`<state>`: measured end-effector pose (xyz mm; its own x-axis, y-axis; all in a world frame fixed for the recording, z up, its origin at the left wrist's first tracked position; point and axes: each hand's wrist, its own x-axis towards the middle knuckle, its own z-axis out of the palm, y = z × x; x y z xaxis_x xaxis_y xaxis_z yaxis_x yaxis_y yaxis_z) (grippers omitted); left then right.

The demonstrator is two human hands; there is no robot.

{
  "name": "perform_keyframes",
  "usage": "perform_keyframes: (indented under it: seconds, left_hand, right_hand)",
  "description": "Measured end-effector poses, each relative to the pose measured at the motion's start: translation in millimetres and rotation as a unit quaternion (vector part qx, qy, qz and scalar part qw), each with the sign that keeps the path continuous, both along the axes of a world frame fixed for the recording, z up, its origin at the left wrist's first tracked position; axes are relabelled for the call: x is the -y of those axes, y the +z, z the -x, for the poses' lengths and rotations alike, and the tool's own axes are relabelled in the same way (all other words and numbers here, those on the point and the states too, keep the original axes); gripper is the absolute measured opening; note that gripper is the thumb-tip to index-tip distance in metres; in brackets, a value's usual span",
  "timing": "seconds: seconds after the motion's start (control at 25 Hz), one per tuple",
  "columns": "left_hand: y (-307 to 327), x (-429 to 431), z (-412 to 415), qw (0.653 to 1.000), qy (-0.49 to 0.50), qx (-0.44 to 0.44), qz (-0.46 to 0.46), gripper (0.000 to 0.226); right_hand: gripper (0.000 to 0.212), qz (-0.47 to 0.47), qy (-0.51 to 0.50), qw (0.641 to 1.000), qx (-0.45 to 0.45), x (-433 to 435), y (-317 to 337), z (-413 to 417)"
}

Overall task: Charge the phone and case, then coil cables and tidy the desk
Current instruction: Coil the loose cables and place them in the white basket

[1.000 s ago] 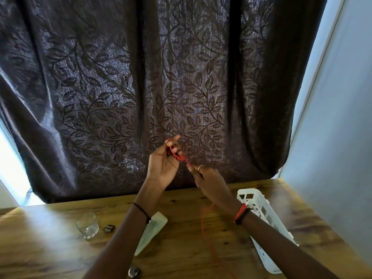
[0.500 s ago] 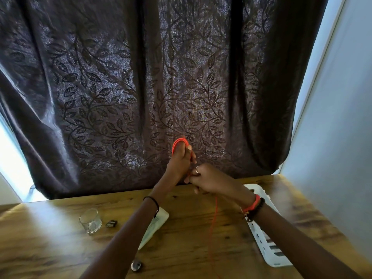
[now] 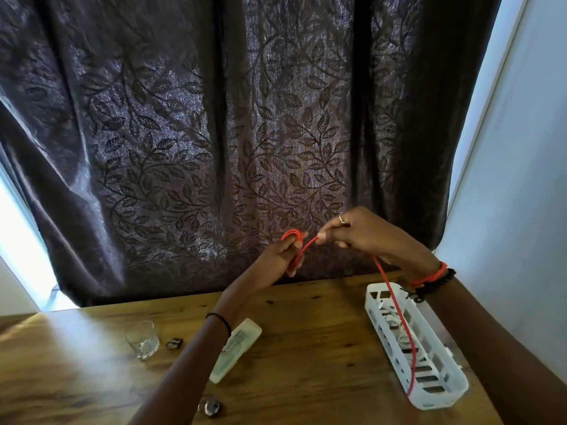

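**While we coil the thin red cable [image 3: 395,305], its tail hangs loose**

Our left hand [image 3: 285,256] is held up above the brown wooden desk [image 3: 306,348]. Its fingers are curled round a few small loops of the cable, so the loops cannot spring open. Our right hand [image 3: 362,234] pinches the cable just beside the loops, ready to guide a new turn. From there the cable runs down over the long white plastic basket with slots [image 3: 435,401]. Its end is out of sight. We think our hands are up high so the loose part hangs straight and does not knot. More turns are left to do. A small clear glass [image 3: 142,340] stands well apart, on the left.
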<state>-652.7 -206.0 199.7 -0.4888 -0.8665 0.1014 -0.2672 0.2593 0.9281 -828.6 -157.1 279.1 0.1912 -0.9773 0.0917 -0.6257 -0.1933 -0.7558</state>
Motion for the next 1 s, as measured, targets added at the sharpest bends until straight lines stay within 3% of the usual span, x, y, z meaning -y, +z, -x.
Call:
perform_keyframes:
  seconds: [0.24,0.4,0.56,0.8,0.92,1.0]
  left_hand:
    - [13.9,-8.7,-10.7,0.972,-0.171,-0.136,-0.087,0.041]
    - [17.4,-14.1,-16.0,0.918,-0.189,-0.292,-0.189,0.042]
    - [18.5,-16.0,-20.5,0.874,-0.219,-0.363,-0.237,0.046]
    - [14.4,-9.1,-18.5,0.800,-0.229,-0.491,-0.257,0.045]
    - [17.6,-4.2,-18.6,0.783,-0.177,-0.543,-0.248,0.047]
    - [21.7,-0.2,-20.2,0.784,-0.130,-0.559,-0.236,0.047]
  right_hand:
    - [0.012,-0.019,-0.019,0.985,0.168,6.2,-8.7,4.8]
    - [0.016,-0.027,-0.023,0.962,0.272,9.7,-17.0,-4.7]
    - [0.013,-0.003,-0.033,0.948,0.317,13.0,-22.2,-15.0]
    - [0.024,-0.044,-0.028,0.903,0.426,18.4,-45.4,-35.3]
    - [0.023,-0.080,-0.072,0.878,0.467,22.2,-64.5,-44.1]
    - [0.019,-0.084,-0.086,0.890,0.441,18.9,-76.1,-50.1]
